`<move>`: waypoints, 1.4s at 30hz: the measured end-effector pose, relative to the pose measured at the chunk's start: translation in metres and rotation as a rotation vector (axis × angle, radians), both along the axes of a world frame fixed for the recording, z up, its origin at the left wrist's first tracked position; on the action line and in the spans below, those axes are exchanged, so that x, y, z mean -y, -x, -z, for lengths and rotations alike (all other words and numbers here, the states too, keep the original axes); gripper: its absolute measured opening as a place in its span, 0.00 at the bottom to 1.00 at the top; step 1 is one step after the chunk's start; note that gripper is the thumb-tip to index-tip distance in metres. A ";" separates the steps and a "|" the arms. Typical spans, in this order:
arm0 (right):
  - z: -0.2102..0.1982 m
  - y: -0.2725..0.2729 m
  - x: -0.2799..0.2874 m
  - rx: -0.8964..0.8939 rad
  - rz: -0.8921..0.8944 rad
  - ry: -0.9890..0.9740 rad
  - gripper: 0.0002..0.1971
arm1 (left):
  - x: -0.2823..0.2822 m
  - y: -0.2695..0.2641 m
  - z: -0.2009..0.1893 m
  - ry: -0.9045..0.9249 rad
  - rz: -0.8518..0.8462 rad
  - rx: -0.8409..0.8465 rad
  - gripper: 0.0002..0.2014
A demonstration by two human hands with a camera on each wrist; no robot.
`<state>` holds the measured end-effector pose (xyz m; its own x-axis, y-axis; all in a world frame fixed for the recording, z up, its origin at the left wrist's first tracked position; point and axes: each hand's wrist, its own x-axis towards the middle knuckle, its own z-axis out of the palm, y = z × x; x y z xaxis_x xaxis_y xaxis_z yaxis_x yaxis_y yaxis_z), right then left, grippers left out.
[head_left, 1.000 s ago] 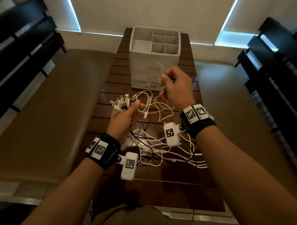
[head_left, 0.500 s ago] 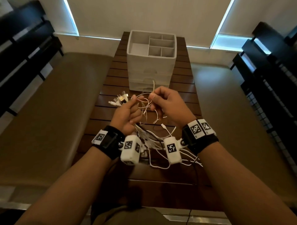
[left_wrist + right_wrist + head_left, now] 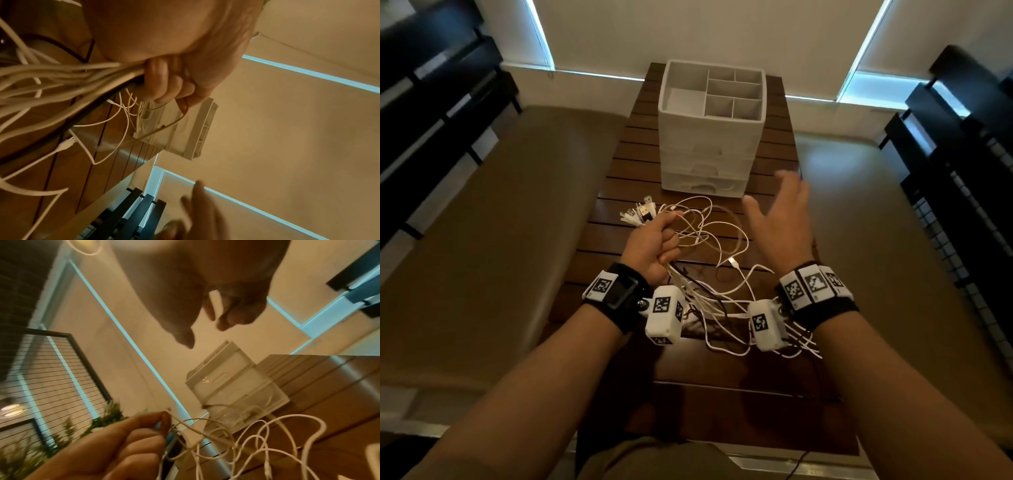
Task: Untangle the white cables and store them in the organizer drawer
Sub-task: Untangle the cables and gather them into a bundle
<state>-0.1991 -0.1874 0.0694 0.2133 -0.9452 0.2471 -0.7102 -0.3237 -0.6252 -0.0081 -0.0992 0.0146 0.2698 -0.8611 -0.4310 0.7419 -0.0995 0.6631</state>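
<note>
Left-hand grip (image 3: 654, 245) is a tight fist round the bunched white cables (image 3: 709, 240), so that's the anchor, and the right hand (image 3: 784, 226) floats just right of the loops, fingers spread and loose, holding nothing. From the head view the bundle's plug ends (image 3: 638, 214) fan out to the far left of the fist, the loops spill right and near across the wooden surface (image 3: 619, 164), and the rest trails back toward the body under both wrists. The organizer (image 3: 710, 130) sits at the far end, drawers all closed, well beyond the cables; a cable looks to be lying in the bottom drawer already, though it's faint. So I'd say the free right hand is the one nearer both the loose loops and the drawers, and whichever it goes for is to its left or straight ahead. Left wrist view: fingers (image 3: 162, 81) curled hard over a thick sheaf of strands running off to the left of frame, the organizer (image 3: 179, 126) past the knuckles. Right wrist view: thumb and fingertips (image 3: 224, 324) apart with nothing between them, and the left hand (image 3: 115, 446) low in frame with the cable loops (image 3: 257, 439) hanging off it. Compared with half a second back, the right hand has let go of the strand it was pinching next to the left fist and swung out to the right; the left fist hasn't really budged.
</note>
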 end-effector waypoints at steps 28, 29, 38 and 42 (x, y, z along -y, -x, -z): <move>0.036 0.037 0.018 -0.424 -0.254 -0.009 0.04 | -0.010 -0.035 -0.014 0.121 -0.044 -0.006 0.14; 0.037 0.043 0.021 -0.438 -0.199 0.000 0.05 | -0.010 -0.036 -0.013 0.111 -0.062 0.004 0.15; 0.012 0.018 0.009 -0.286 -0.474 -0.249 0.35 | -0.011 -0.015 -0.002 0.035 -0.025 0.160 0.13; 0.000 -0.033 -0.020 -0.067 -0.606 -0.238 0.26 | -0.012 0.001 -0.005 0.018 0.039 0.207 0.13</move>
